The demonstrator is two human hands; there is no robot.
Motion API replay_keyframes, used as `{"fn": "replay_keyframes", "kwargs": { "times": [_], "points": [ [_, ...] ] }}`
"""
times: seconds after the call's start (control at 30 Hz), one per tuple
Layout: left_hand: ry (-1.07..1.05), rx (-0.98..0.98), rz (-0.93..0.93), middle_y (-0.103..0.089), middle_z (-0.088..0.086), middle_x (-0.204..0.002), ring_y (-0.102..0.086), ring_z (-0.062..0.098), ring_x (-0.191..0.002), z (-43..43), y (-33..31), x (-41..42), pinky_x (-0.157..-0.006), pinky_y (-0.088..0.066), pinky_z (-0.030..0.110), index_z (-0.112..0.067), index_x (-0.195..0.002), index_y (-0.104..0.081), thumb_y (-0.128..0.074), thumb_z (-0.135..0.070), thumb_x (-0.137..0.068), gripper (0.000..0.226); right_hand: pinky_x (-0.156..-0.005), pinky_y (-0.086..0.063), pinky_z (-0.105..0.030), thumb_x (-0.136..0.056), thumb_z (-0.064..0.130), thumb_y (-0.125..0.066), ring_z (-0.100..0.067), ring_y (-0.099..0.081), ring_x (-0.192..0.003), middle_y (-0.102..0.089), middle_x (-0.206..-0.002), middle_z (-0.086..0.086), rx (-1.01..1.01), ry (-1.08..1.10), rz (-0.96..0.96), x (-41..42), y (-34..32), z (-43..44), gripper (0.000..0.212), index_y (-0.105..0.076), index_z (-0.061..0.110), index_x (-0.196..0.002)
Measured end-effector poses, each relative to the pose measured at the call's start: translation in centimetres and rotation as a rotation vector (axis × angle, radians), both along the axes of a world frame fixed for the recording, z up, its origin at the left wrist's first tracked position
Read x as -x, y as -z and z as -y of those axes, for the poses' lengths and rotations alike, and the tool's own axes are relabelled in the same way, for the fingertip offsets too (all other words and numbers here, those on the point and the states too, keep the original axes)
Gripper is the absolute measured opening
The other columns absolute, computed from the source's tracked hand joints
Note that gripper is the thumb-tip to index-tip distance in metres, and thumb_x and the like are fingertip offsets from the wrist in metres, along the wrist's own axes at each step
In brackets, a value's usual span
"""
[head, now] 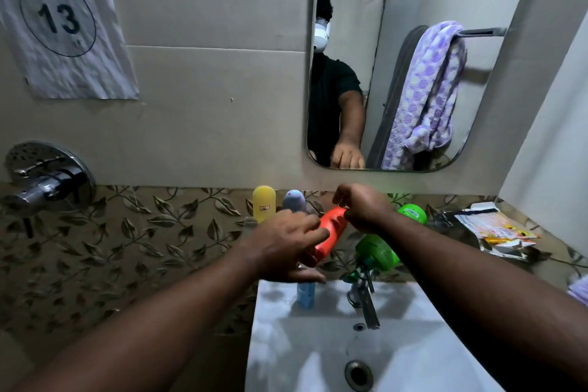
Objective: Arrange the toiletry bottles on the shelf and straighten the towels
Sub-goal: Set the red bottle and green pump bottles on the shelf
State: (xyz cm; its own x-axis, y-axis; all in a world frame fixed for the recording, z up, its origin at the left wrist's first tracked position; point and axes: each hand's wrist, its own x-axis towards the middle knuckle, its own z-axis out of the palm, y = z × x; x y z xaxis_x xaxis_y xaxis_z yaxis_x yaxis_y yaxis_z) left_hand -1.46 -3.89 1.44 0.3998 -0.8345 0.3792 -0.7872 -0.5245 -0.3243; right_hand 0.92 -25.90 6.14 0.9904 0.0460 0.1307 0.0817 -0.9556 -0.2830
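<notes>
Holding the tilted orange bottle point(331, 229) above the sink point(286, 328), left hand point(283, 245) wrapped round its body and right hand point(362, 207) pinching its top, the person should bring it upright before seating it just beside the grey bottle point(294, 200) without knocking the yellow bottle point(263, 203).
</notes>
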Motion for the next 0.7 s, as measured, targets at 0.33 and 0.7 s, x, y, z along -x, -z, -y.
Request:
{"fn": "replay_keyframes", "kwargs": {
  "times": [0.33, 0.7],
  "points": [
    [-0.232, 0.127, -0.126, -0.058, 0.004, -0.118, -0.062, 0.024, -0.088, 1.3, 3.8, 0.9, -0.063, -0.049, 0.032, -0.027, -0.124, -0.048, -0.064, -0.057, -0.083, 0.052, -0.088, -0.055, -0.033, -0.076, 0.006, -0.065, -0.021, -0.068, -0.105, -0.074, -0.111, 0.004, 0.023, 0.002, 0.043, 2.4, 0.6, 0.7, 0.039, -0.068, 0.028, -0.108],
    [-0.233, 0.281, -0.108, -0.056, 0.009, -0.116, -0.057, 0.029, -0.103, 2.7, -1.1, 1.6, -0.076, -0.055, 0.043, -0.021, -0.113, -0.061, -0.070, -0.022, -0.082, 0.033, -0.080, -0.043, -0.023, -0.084, 0.009, -0.068, -0.021, -0.064, -0.106, -0.065, -0.135, -0.003, -0.054, -0.228, -0.085, 2.1, -1.4, 1.4, 0.057, -0.056, 0.024, -0.137]
  ]
}}
